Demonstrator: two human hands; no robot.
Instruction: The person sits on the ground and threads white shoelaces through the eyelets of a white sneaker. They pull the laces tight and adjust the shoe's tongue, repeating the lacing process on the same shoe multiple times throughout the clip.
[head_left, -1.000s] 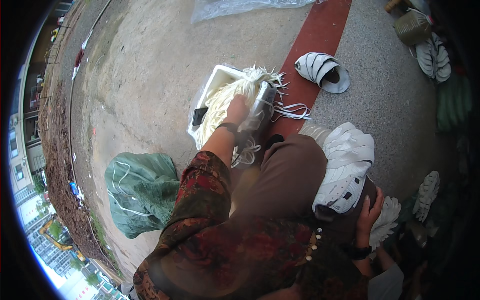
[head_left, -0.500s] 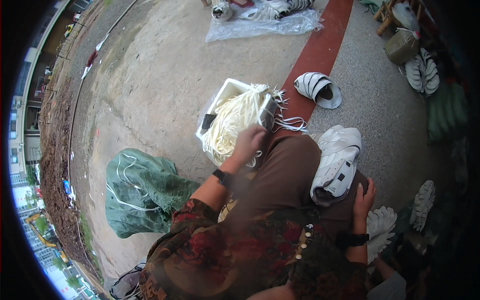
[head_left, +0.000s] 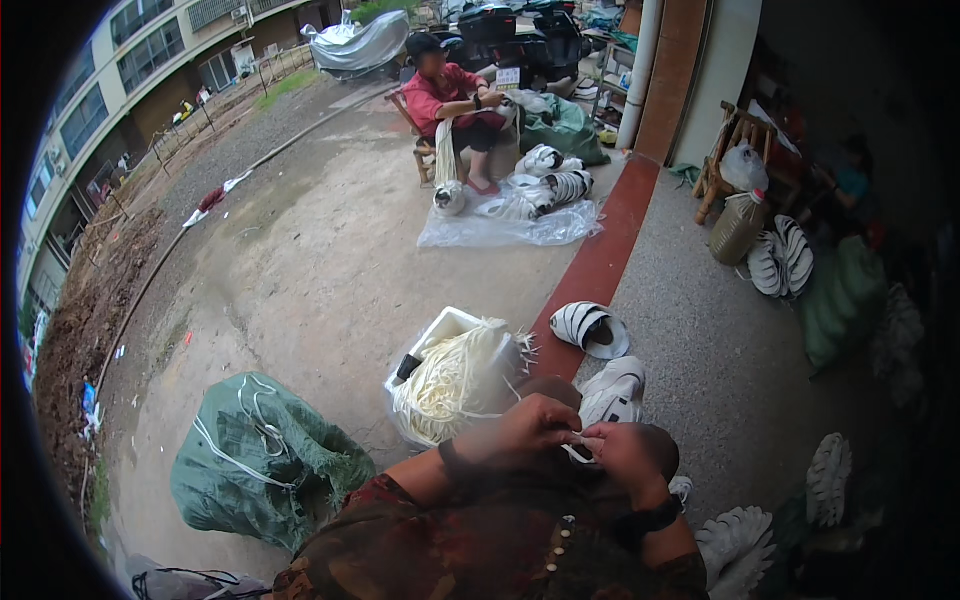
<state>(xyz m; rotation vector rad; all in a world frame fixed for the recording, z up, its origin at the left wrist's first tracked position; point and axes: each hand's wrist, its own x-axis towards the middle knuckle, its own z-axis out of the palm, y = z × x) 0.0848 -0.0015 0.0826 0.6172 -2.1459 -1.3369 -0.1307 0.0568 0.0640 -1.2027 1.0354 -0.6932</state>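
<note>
In front of my lap both hands meet fingertip to fingertip. My left hand (head_left: 540, 425) pinches a thin white shoelace (head_left: 576, 455), and my right hand (head_left: 632, 458) grips it from the other side; most of it is hidden by the fingers. Just beyond them, white shoe uppers (head_left: 618, 385) rest on my knee, partly covered by my hands. A white box (head_left: 450, 325) wrapped in clear plastic stands ahead to the left, heaped with loose cream-white laces (head_left: 465, 378).
A green woven sack (head_left: 245, 460) lies at my left. Nested white shoe uppers (head_left: 590, 328) sit on the floor ahead. Farther off, a seated person (head_left: 455, 100) works beside more uppers on a plastic sheet (head_left: 460, 232). A brown jug (head_left: 738, 228) and a wooden chair (head_left: 725, 165) stand right.
The view has tilted up, bringing the seated person in. My left hand has left the lace box and my right hand has left my knee; they now meet at a shoelace.
</note>
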